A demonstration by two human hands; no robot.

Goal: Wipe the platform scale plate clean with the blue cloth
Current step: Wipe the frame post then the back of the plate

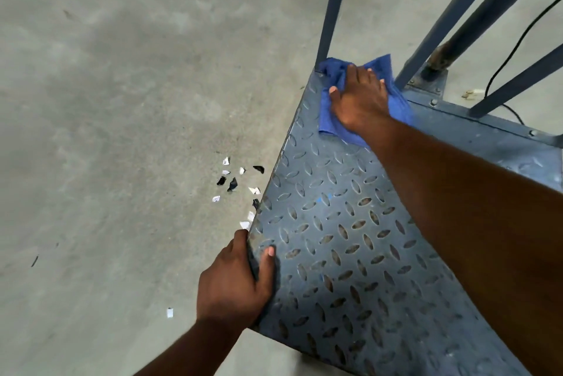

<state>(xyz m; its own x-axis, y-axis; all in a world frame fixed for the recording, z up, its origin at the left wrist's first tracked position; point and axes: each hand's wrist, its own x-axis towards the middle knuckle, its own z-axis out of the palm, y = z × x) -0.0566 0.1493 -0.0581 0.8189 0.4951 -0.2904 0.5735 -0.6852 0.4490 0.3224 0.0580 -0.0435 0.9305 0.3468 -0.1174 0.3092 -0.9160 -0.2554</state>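
The platform scale plate (335, 223) is blue-grey diamond-tread steel and fills the lower right of the view. The blue cloth (327, 107) lies crumpled at the plate's far left corner. My right hand (359, 98) lies flat on top of the cloth with fingers spread, pressing it onto the plate. My left hand (234, 278) grips the plate's left edge, thumb on top of the tread and fingers wrapped over the side.
Blue steel uprights (332, 10) rise from the plate's far corner and far edge. Several torn black and white scraps (234, 183) lie on the concrete floor (122, 101) beside the left edge. A black cable (515, 49) runs behind the frame.
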